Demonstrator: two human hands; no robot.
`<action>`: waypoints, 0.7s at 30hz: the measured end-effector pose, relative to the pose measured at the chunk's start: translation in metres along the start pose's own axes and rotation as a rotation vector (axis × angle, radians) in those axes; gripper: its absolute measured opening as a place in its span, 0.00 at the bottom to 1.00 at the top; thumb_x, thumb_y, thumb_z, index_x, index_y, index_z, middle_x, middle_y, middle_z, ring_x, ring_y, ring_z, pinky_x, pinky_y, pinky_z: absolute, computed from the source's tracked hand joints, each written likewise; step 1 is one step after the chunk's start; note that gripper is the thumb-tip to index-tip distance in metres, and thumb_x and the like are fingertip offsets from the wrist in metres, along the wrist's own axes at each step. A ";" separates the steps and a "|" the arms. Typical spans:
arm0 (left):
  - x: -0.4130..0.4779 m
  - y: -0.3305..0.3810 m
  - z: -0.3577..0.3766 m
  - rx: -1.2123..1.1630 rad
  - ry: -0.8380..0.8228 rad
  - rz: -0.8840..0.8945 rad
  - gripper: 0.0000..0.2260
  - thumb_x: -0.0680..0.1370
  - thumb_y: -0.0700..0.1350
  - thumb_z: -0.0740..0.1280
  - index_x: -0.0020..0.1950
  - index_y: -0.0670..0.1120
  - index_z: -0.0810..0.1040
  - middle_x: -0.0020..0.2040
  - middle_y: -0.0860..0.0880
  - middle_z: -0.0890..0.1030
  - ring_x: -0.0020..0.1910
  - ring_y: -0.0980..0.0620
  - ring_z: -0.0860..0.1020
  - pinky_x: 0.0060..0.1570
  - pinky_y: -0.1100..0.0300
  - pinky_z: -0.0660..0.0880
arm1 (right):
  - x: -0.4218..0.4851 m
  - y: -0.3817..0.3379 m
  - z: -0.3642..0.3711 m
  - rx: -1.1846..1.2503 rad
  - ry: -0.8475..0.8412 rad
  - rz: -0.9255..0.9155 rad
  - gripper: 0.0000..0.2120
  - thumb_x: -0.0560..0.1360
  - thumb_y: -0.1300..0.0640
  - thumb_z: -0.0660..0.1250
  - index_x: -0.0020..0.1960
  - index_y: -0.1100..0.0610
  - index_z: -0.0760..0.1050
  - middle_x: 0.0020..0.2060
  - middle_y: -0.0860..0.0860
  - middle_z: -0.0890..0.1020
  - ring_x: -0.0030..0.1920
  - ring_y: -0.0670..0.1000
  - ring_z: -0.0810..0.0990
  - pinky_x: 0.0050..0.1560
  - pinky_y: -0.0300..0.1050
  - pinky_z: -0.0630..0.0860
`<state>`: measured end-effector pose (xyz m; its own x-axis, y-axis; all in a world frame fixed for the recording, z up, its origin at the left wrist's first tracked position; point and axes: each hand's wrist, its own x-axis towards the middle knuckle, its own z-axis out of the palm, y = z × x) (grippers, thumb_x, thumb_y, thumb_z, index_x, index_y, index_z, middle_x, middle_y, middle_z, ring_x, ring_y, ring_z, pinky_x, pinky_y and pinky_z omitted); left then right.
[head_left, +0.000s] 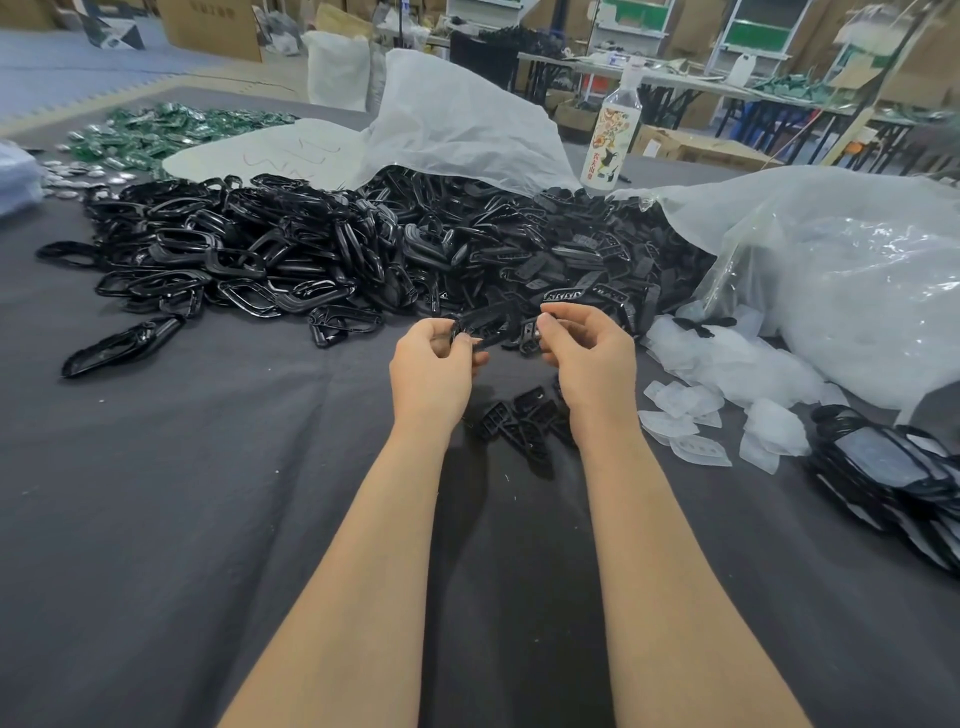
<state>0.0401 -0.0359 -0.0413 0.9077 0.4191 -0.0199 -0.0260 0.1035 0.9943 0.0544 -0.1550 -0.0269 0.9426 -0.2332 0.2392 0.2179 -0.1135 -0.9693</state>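
Over a grey cloth-covered table (208, 519), my left hand (431, 364) pinches a flat black plastic frame piece (480, 319) at its left end. My right hand (587, 353) pinches a small black plastic insert (530, 332) just to the right of that frame, the two parts close together or touching. A big heap of glossy black frames (234, 249) lies beyond my hands on the left, and a heap of small black inserts (582, 260) lies on the right. A few more inserts (524, 415) sit between my wrists.
Translucent white covers (727, 384) are scattered at the right beside a large clear plastic bag (841, 270). Assembled black pieces (893, 467) are stacked at the far right. A drink bottle (613, 135), a white bag (457, 119) and green packets (156, 130) lie further back.
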 end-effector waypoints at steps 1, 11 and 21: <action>0.000 0.000 0.000 -0.005 0.004 0.003 0.05 0.80 0.37 0.62 0.52 0.47 0.72 0.42 0.51 0.81 0.35 0.61 0.81 0.44 0.63 0.79 | 0.000 0.000 -0.001 0.005 0.004 0.001 0.08 0.75 0.63 0.69 0.42 0.50 0.78 0.34 0.45 0.79 0.33 0.39 0.76 0.42 0.38 0.76; -0.001 0.001 0.001 -0.009 0.003 0.019 0.07 0.81 0.36 0.61 0.56 0.46 0.72 0.44 0.50 0.81 0.37 0.59 0.81 0.46 0.64 0.79 | -0.001 -0.003 0.003 0.061 0.052 0.011 0.07 0.74 0.61 0.70 0.41 0.52 0.76 0.36 0.46 0.79 0.34 0.39 0.76 0.39 0.33 0.73; -0.005 0.006 0.003 -0.093 -0.152 0.031 0.08 0.81 0.36 0.60 0.58 0.41 0.75 0.42 0.49 0.82 0.36 0.60 0.82 0.38 0.70 0.77 | -0.002 -0.001 0.009 0.277 -0.033 0.140 0.07 0.76 0.65 0.68 0.42 0.56 0.75 0.38 0.51 0.81 0.41 0.47 0.80 0.41 0.37 0.78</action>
<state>0.0372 -0.0402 -0.0352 0.9586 0.2827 0.0338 -0.0872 0.1783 0.9801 0.0551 -0.1457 -0.0267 0.9750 -0.1963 0.1042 0.1414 0.1858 -0.9724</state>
